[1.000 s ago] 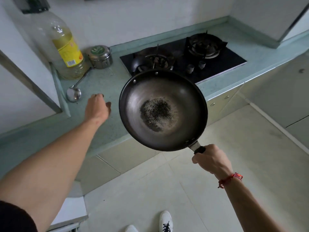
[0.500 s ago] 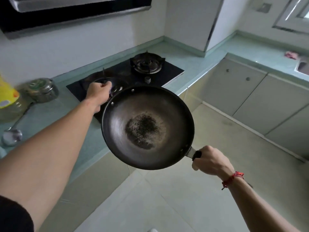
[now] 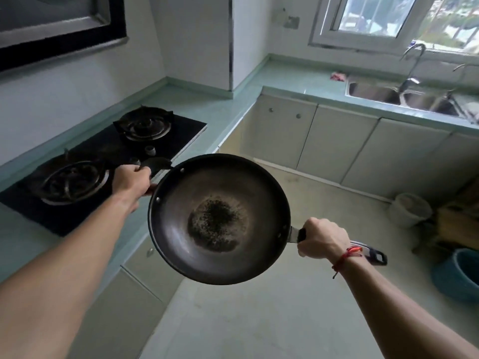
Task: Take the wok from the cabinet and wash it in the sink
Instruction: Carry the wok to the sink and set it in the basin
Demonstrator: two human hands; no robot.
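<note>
A dark round wok point(image 3: 220, 218) with a burnt black patch in its middle hangs level in the air over the floor, in front of the stove. My right hand point(image 3: 322, 238) grips its long black handle close to the bowl, and the handle's end sticks out past my wrist. My left hand point(image 3: 131, 180) is curled round the small black helper handle point(image 3: 156, 163) on the wok's far left rim. The steel sink point(image 3: 373, 93) with its curved tap point(image 3: 413, 57) lies in the green counter at the far right, under the window.
A black two-burner gas stove point(image 3: 103, 161) sits in the counter to the left. Pale cabinet doors point(image 3: 339, 146) run below the sink counter. A white bucket point(image 3: 409, 208) and a blue basin point(image 3: 458, 273) stand on the floor at the right. A pink cloth point(image 3: 338, 76) lies by the sink.
My view has swung right, from the oil bottle and ladle to the sink and window. My left hand left the counter and took the wok's helper handle. The right hand kept its grip.
</note>
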